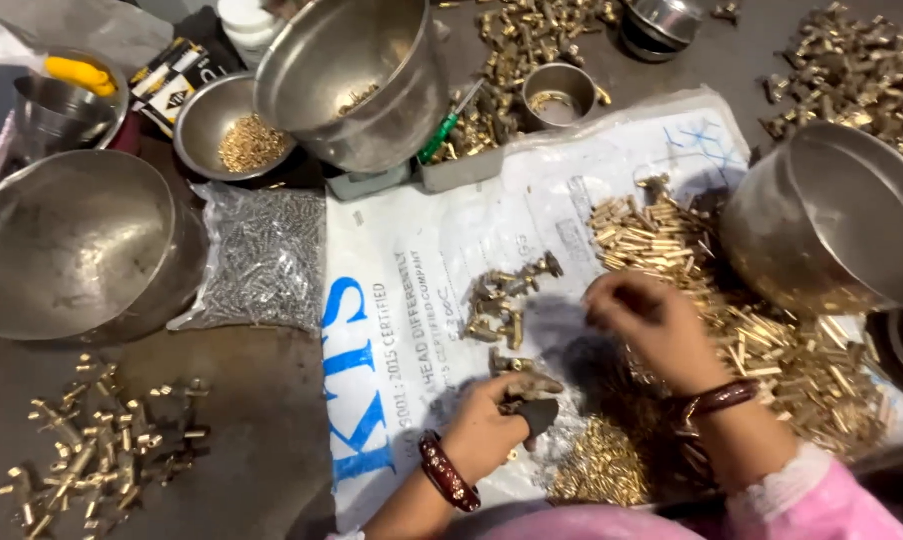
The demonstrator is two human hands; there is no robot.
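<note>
Left hand (487, 425) pinches a small brass fitting (520, 367); right hand (644, 322) closes on brass pins (662, 235): hard, light, probably slippery, best gripped by their sides.

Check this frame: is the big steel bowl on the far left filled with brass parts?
No: the steel bowl shows a bare inside, with brass parts lying loose below it.

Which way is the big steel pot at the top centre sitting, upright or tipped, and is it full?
Tipped. The pot leans with its mouth facing the camera, showing a nearly bare inside with only a few brass bits at the bottom.
</note>
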